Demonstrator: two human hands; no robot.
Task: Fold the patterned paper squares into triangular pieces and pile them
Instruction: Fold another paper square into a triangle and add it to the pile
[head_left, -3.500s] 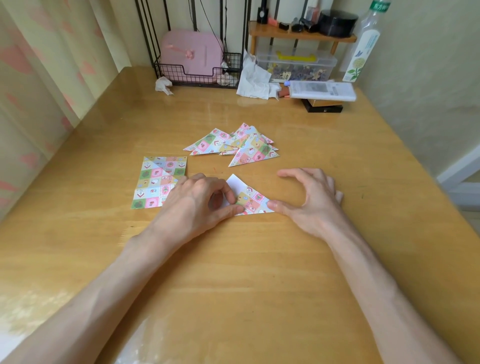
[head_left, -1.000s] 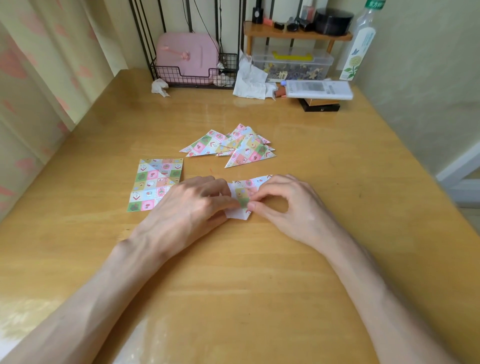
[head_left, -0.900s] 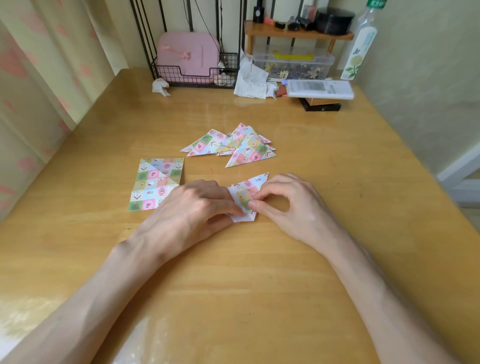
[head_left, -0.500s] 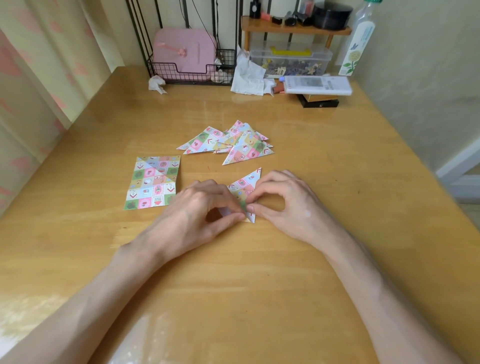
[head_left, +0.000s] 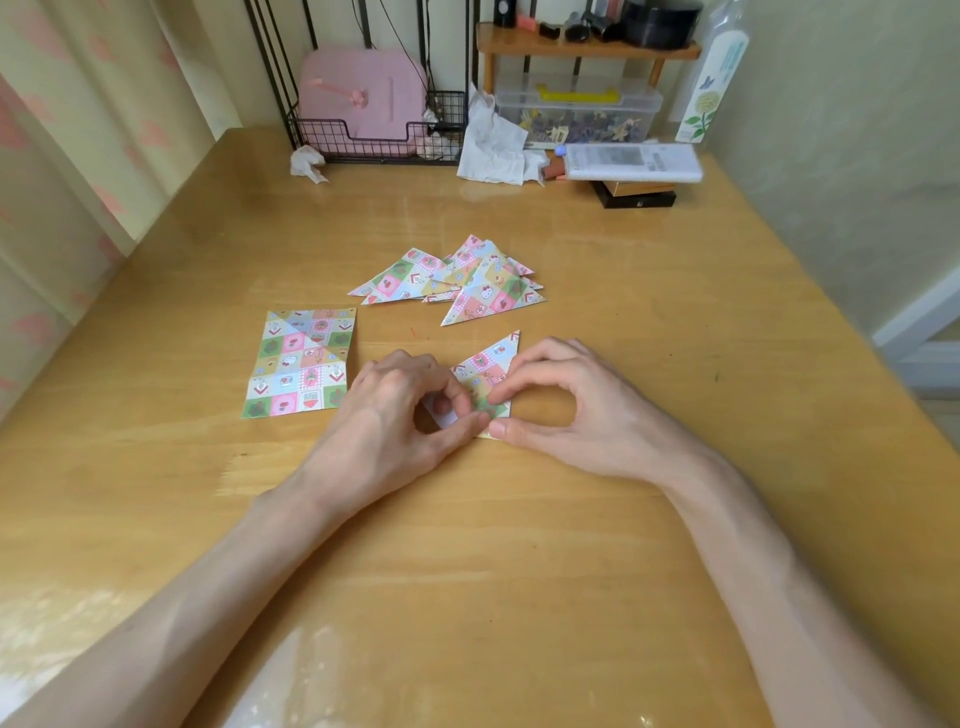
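both hands pinch the folded paper triangle (head_left: 485, 376) on the bench (head_left: 675, 322): left hand (head_left: 395, 415) and right hand (head_left: 576, 402), fingers curled.

Soft, even daylight; glare patches on the glossy surface (head_left: 291, 670) (strongest near the bottom edge), wide-angle bowing at the borders.

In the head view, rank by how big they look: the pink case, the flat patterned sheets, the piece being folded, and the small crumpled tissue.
1. pink case and flat patterned sheets: alike, and the case is farther, so unranked.
2. piece being folded, partly hidden.
3. crumpled tissue.
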